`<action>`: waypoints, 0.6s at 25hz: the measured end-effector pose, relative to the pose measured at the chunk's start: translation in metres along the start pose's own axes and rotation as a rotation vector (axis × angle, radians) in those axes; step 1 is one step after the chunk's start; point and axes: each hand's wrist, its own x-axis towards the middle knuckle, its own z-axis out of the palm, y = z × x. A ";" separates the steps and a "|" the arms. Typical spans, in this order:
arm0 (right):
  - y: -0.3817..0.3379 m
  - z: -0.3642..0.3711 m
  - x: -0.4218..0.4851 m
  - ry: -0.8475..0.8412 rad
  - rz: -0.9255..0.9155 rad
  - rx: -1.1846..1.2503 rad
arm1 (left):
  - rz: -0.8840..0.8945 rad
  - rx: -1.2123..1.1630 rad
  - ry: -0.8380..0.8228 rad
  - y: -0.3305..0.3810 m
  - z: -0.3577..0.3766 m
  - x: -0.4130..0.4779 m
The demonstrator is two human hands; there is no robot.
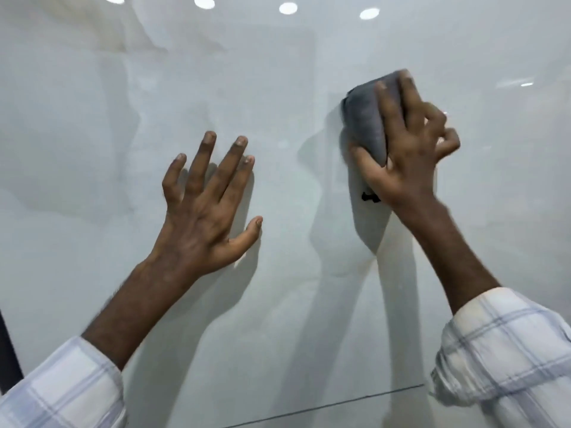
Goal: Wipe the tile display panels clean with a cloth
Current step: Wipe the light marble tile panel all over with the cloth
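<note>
Tile panel: one big glossy tile panel (92,149) pretty much filled the whole view. It was pale grey-white with faint cloudy marble veining, and shiny enough that both arms threw soft shadows on it.
Sleeves: the left sleeve (61,387) and right sleeve (506,350) were white with a light blue check. Both were pushed back, so the forearms were bare.
Left hand: the left hand (204,211) was laid flat on the panel, left of centre. Its fingers were straight and spread, thumb out to the side, and it wasn't holding anything.
Right hand: the right hand (408,149) was up higher and to the right, gripping the cloth. The thumb was tucked under the lower edge, two fingers lay over the top, and the last two were curled off to the right. It was a bit blurry.
Cloth: the grey cloth (364,118) was folded into a pad and held against the panel, sticking out on the left of the right hand.
Seam: a thin dark seam (340,403) ran slanted across the bottom of the panel.
Dark strip: a narrow dark strip (7,350) sat at the far left edge. Couldn't tell what it was.
Light spots: round white light spots (288,8) were reflected in a row along the top.
Black mark: a tiny black mark (369,197) showed just beside the right wrist. No idea what that one was.
</note>
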 end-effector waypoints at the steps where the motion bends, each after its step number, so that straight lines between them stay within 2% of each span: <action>1: -0.014 0.000 0.000 -0.004 0.104 0.007 | 0.000 0.004 0.014 -0.008 -0.001 0.015; 2: -0.029 0.002 -0.005 -0.006 0.069 -0.004 | -0.005 0.009 0.025 -0.017 -0.003 0.029; 3: -0.042 0.005 -0.013 -0.012 -0.111 0.001 | -0.006 0.016 0.039 -0.027 -0.003 0.042; 5: -0.044 0.007 -0.015 -0.078 -0.669 0.015 | 0.004 0.032 0.074 -0.047 -0.004 0.065; 6: -0.034 0.004 0.004 -0.097 -0.864 0.003 | 0.009 0.038 0.087 -0.057 -0.003 0.076; 7: -0.022 0.003 0.030 -0.083 -0.929 -0.023 | 0.011 0.043 0.096 -0.066 -0.003 0.086; 8: -0.010 0.003 0.058 -0.052 -0.856 -0.040 | 0.011 0.049 0.102 -0.074 -0.003 0.095; 9: -0.002 0.001 0.087 -0.016 -0.665 -0.029 | 0.012 0.060 0.113 -0.082 -0.003 0.104; 11: -0.006 -0.004 0.118 0.045 -0.160 0.066 | 0.010 0.080 0.141 -0.092 -0.004 0.118; 12: -0.018 -0.003 0.119 0.057 -0.066 0.079 | 0.011 0.083 0.151 -0.094 -0.004 0.123; 13: -0.032 0.000 0.114 0.078 -0.127 0.060 | 0.015 0.082 0.153 -0.094 -0.003 0.127; 15: -0.044 0.004 0.101 0.027 -0.624 0.025 | 0.034 0.083 0.143 -0.094 -0.004 0.135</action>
